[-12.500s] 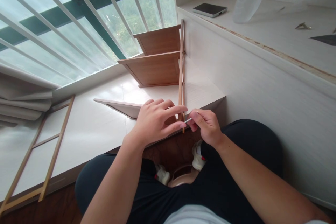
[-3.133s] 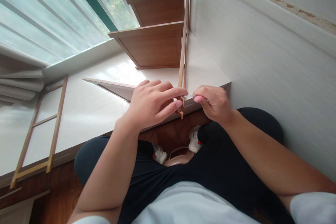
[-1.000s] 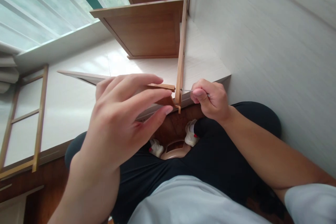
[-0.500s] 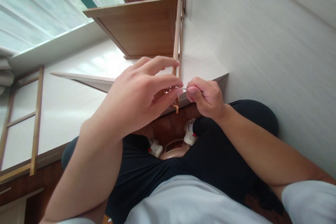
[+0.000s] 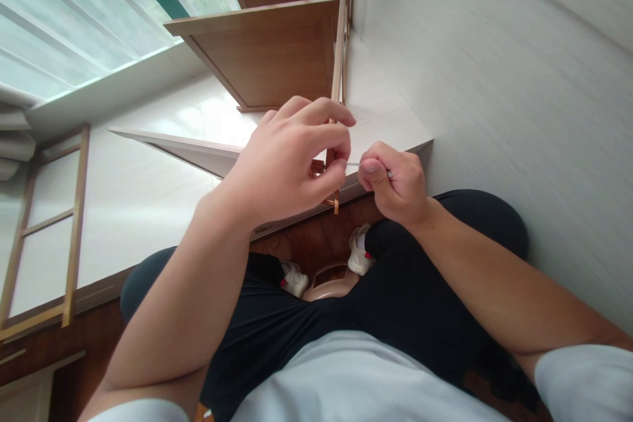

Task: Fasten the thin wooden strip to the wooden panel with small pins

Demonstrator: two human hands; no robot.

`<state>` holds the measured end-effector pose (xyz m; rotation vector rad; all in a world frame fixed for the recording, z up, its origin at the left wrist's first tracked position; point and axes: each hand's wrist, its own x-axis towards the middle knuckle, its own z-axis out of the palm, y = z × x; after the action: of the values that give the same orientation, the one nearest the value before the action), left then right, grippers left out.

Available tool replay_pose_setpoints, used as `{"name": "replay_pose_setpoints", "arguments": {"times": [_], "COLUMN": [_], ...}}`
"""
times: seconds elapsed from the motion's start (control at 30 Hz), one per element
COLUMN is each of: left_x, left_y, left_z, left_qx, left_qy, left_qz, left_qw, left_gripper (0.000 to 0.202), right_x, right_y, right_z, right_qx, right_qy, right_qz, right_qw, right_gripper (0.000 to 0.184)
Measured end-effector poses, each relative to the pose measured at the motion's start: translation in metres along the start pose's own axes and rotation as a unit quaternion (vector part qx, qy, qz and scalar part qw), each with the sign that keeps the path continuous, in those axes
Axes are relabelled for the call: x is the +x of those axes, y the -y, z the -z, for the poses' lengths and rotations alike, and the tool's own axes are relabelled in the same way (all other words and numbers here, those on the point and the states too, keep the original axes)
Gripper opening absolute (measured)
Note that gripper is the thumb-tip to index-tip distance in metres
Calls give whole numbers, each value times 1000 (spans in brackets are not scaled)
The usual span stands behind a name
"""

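While the panelled wooden frame runs off the top edge, its near end partly hidden behind the curled left hand, whether that pinches anything unclear, right hand fisted around a thin metal tool, mostly covered, tip hard to make out.

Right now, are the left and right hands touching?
Apart. The head view shows a narrow gap between the left hand and the right hand, with a thin metal rod visible in it.
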<state>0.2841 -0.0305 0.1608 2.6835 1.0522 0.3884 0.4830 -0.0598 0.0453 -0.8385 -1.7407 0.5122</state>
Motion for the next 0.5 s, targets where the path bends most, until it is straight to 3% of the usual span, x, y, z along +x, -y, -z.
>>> {"name": "replay_pose_setpoints", "arguments": {"times": [0.27,0.5], "left_x": [-3,-2], "left_y": [-2,1], "left_z": [-4,-5], "left_qx": [65,60], "left_qy": [28,53], "left_qz": [1,-4], "left_qw": [997,997], "left_gripper": [33,36], "right_x": [2,2], "right_y": [4,2], "right_z": [1,1], "right_qx": [-32,-28], "right_qy": [25,26], "right_qz": [34,46], "right_qw": [999,998], "right_gripper": [44,43]}}
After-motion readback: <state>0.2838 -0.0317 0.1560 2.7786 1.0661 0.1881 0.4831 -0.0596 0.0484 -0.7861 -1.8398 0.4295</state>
